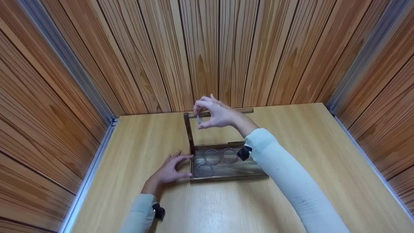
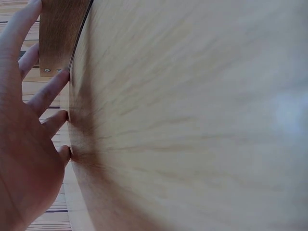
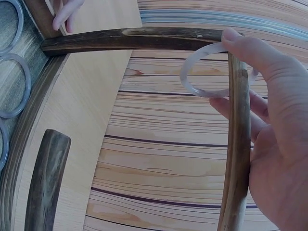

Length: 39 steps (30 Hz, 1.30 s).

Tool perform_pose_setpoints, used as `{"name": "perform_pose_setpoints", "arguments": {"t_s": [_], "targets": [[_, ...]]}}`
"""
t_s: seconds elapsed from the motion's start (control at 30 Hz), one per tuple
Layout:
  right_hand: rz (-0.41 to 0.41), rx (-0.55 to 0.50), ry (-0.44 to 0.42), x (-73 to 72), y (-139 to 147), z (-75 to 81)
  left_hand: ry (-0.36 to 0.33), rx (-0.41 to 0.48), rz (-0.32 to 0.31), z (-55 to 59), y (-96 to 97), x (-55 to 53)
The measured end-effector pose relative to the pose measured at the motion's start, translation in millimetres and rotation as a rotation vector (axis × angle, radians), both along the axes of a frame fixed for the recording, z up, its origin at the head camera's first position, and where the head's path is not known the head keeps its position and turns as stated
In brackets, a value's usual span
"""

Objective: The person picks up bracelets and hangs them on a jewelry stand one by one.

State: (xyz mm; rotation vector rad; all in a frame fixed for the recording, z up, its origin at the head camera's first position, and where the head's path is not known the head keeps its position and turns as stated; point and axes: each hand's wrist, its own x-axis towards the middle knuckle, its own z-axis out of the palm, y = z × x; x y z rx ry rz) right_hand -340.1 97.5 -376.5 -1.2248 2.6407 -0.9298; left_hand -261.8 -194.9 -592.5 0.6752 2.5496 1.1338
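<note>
Head view is showing a wooden tray sitting on the bench, with a dark upright post standing at its left end and carrying a horizontal bar. The right hand is pinching a bracelet between thumb and fingers, close to where post and bar are meeting, so the step in hand seems to be placing that ring on the bar. In the right wrist view the bar is crossing in front of part of the ring, yet whether the hoop is encircling the wood or only sitting behind it I cannot tell. If it is encircling the bar, the next move is probably calling for lowering it until it is hanging there, then loosening the pinch; if not, for lining its opening up with the bar's right end. The left hand is gripping nothing, its fingers spreading loosely and touching the tray's left end, apparently steadying it. The pinched piece is looking slim, smooth, round and milky, letting some light through. Three similar hoops are lying flat inside the tray, two towards its back and one nearer the front left.
</note>
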Motion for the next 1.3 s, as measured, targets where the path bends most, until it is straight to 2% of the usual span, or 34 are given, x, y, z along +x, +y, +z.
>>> {"name": "perform_pose_setpoints", "arguments": {"t_s": [0.67,1.3], "targets": [[0.011,0.031,0.001,2.0,1.3,1.9,0.012,0.003,-0.003,0.7,-0.6,1.0],[-0.008,0.056,-0.001,2.0,1.0,0.6,-0.016,0.005,0.006,-1.0,-0.7,0.6]]}}
